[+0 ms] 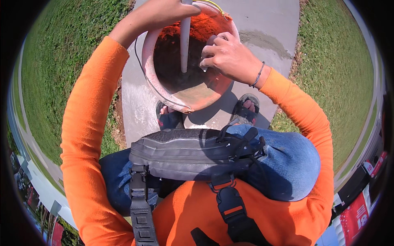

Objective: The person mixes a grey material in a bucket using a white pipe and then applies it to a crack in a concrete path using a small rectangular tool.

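Observation:
A round bucket (148,57), orange-red inside with a pale, caked rim, stands between my feet with dark, wet-looking material at its bottom. My left hand (164,13) is at the top edge of the view, its thumb across a white pipe (185,45) that points down into the bucket. The other fingers of that hand are mostly hidden. Over the right part of the bucket's mouth, my right hand (225,56) is closed with its fingers bent. A small whitish bit shows under its fingertips; what it is cannot be made out.
The bucket's wire handle (154,88) hangs over the near side. My sandalled feet (247,107) are close behind it on a grey concrete path (266,24). Grass (69,61) borders both sides. A black waist bag (188,153) lies across my lap.

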Tool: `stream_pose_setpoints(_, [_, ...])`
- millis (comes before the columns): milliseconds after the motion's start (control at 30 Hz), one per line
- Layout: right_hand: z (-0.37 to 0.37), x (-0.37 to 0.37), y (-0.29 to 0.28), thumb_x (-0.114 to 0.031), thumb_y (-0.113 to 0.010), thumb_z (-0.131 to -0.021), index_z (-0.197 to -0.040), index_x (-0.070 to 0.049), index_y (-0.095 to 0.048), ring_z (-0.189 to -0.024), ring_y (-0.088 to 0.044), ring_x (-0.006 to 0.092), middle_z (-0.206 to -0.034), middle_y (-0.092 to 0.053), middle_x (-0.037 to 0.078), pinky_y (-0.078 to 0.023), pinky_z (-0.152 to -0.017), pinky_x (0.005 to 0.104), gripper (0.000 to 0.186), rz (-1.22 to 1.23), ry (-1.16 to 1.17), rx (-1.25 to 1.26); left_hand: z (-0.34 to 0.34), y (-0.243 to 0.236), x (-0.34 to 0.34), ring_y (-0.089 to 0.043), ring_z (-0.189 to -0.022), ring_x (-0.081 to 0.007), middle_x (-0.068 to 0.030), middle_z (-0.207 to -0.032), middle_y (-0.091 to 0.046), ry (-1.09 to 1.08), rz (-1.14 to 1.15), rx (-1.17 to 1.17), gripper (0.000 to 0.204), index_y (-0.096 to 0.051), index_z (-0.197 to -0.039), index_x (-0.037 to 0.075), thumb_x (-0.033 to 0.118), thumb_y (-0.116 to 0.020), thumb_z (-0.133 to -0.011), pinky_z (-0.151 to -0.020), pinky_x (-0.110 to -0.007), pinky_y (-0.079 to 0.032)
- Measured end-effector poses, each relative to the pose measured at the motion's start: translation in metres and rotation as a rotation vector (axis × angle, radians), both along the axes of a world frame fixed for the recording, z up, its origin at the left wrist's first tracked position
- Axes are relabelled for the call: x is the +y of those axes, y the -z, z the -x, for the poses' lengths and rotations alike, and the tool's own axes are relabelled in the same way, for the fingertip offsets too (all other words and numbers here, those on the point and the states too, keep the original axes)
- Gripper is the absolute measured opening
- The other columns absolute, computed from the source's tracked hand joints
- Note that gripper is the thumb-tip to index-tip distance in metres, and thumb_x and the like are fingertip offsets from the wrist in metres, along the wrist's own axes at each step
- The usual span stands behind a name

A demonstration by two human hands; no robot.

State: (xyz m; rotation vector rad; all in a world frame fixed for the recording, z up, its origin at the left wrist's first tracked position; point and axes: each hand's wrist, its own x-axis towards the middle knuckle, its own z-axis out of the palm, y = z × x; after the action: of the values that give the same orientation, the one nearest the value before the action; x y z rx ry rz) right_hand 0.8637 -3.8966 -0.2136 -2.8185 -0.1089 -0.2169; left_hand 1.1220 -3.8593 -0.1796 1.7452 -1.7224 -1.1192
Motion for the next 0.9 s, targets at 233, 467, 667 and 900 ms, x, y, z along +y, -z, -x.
stream_pose_setpoints(233, [-0.004,0.016,0.047,-0.022,-0.062,-0.078,-0.080,-0.018,-0.073,-0.099,-0.062,0.0176,-0.085,-0.067,-0.003,-0.044,-0.090,0.0374,0.013,0.195,-0.056,0.054,0.023,0.004,-0.010,-0.061,-0.090,-0.0190,-0.0097,-0.098,-0.065,0.031,0.031,-0.054,0.030,-0.063,-0.114,0.002,0.024,-0.064,-0.094,-0.080,-0.035,-0.053])
stream_pose_setpoints(467, [-0.003,0.034,0.038,-0.017,-0.061,-0.079,-0.097,-0.017,-0.074,-0.099,-0.063,0.0203,-0.087,-0.068,0.000,-0.050,-0.084,0.0353,0.022,0.039,0.013,0.179,0.034,0.006,-0.005,-0.061,-0.092,-0.0193,-0.0101,-0.100,-0.065,0.010,0.030,-0.072,0.030,-0.063,-0.115,0.002,0.024,-0.063,-0.094,-0.082,-0.035,-0.053])
stream_pose_setpoints(667, [0.009,0.046,0.063,-0.017,-0.059,-0.083,-0.103,-0.020,-0.074,-0.090,-0.067,0.0235,-0.086,-0.069,0.004,-0.055,-0.075,0.0367,0.024,0.021,0.058,0.160,0.042,0.004,-0.009,-0.061,-0.093,-0.0195,-0.0104,-0.101,-0.066,0.010,0.042,-0.068,0.030,-0.063,-0.116,0.002,0.023,-0.063,-0.094,-0.083,-0.035,-0.052])
stream_pose_setpoints(900, [0.009,0.032,0.038,-0.018,-0.060,-0.088,-0.105,-0.013,-0.072,-0.085,-0.068,0.0309,-0.090,-0.071,0.012,-0.055,-0.072,0.0436,0.021,-0.066,0.221,0.272,0.050,0.005,-0.014,-0.061,-0.094,-0.0198,-0.0108,-0.102,-0.066,0.019,0.050,-0.056,0.030,-0.063,-0.116,0.002,0.022,-0.062,-0.094,-0.084,-0.035,-0.052])
